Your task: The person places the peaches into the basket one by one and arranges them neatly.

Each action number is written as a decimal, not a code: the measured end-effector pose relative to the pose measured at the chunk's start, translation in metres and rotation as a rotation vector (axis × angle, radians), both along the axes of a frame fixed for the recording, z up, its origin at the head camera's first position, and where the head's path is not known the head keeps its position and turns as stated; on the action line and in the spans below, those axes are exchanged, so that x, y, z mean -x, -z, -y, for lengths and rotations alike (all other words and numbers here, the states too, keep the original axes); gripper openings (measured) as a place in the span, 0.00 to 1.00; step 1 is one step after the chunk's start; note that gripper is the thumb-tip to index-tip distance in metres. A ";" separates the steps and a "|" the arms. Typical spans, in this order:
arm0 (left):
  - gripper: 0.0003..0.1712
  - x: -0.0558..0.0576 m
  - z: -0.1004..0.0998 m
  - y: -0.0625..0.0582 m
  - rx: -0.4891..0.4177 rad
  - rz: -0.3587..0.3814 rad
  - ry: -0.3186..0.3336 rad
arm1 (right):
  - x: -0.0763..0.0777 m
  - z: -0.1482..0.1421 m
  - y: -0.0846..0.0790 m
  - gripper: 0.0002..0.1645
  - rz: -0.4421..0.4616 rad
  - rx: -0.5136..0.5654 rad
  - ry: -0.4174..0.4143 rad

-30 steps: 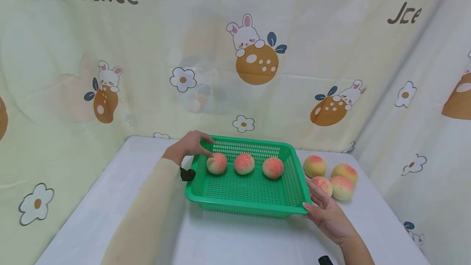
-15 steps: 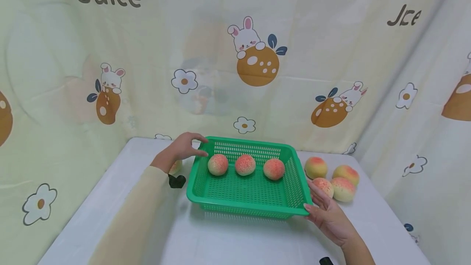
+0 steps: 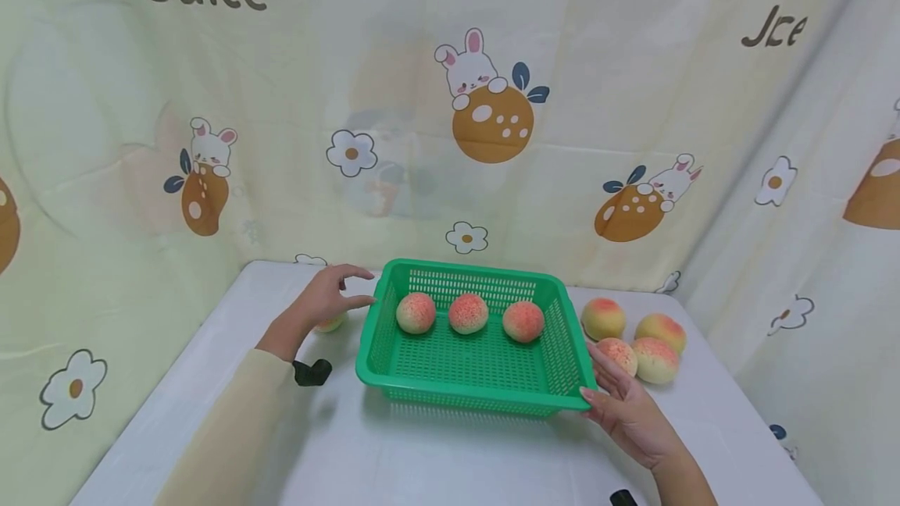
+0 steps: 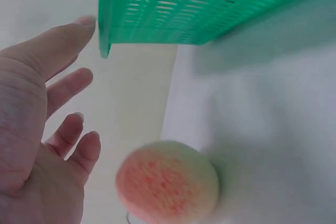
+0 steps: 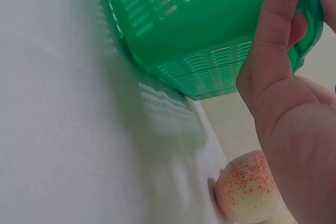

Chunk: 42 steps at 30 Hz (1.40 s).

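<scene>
A green plastic basket (image 3: pixel 464 390) sits on the white table with three peaches (image 3: pixel 467 313) in a row inside it. My right hand (image 3: pixel 628 415) grips the basket's right rim; in the right wrist view the thumb (image 5: pixel 278 30) presses on the rim, with fingers curled at the handle. Beside the left rim, my left hand (image 3: pixel 316 307) holds nothing, its thumb and fingers spread apart. In the left wrist view the thumb tip points right at the rim. A single peach (image 4: pixel 168 182) lies on the table outside the basket, partly hidden under the left hand in the head view.
Several more peaches (image 3: pixel 655 359) cluster on the table right of the basket, beyond the right hand. A printed curtain (image 3: pixel 295 178) hangs behind the table (image 3: pixel 422 459) and along its sides.
My left hand has drawn back left from over the basket's left rim, uncovering that rim and bringing part of the outside peach into view. The right hand and basket have stayed put.
</scene>
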State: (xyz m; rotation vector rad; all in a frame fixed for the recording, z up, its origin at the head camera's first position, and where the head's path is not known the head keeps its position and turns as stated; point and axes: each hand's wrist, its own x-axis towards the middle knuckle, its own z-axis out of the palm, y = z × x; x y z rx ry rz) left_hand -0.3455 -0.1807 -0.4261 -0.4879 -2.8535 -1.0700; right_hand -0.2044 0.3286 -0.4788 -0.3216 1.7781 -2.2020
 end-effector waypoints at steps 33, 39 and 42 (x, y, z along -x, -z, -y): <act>0.35 -0.006 0.051 0.059 -0.239 0.040 -0.203 | -0.001 0.000 -0.001 0.48 0.005 0.021 0.004; 0.42 -0.002 0.053 0.061 -0.249 0.175 -0.190 | -0.001 0.000 -0.001 0.48 0.005 0.016 0.005; 0.43 -0.001 0.055 0.062 -0.246 0.199 -0.189 | -0.001 0.001 -0.001 0.49 0.009 0.013 0.008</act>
